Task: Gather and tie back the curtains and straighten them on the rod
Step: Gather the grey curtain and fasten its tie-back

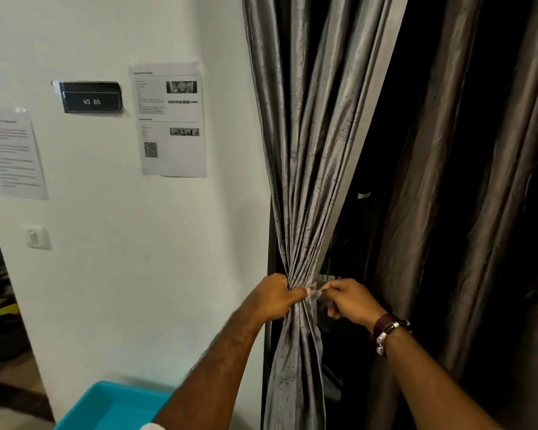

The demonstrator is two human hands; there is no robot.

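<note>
A shiny grey curtain (308, 156) hangs beside the white wall, bunched into a narrow waist at hand height. My left hand (275, 297) grips the gathered folds at that waist, thumb across the front. My right hand (350, 299) is just to the right of the bunch and pinches a small grey piece of fabric or tie (315, 292) against it. A second curtain panel (466, 181) of the same cloth hangs loose on the right. The rod is out of view.
Dark window glass (382, 156) shows between the two panels. Printed sheets (170, 119), a black "WS 05" sign (91, 97) and a light switch (38, 238) are on the wall (137, 259). A turquoise bin (112, 408) stands low at the left.
</note>
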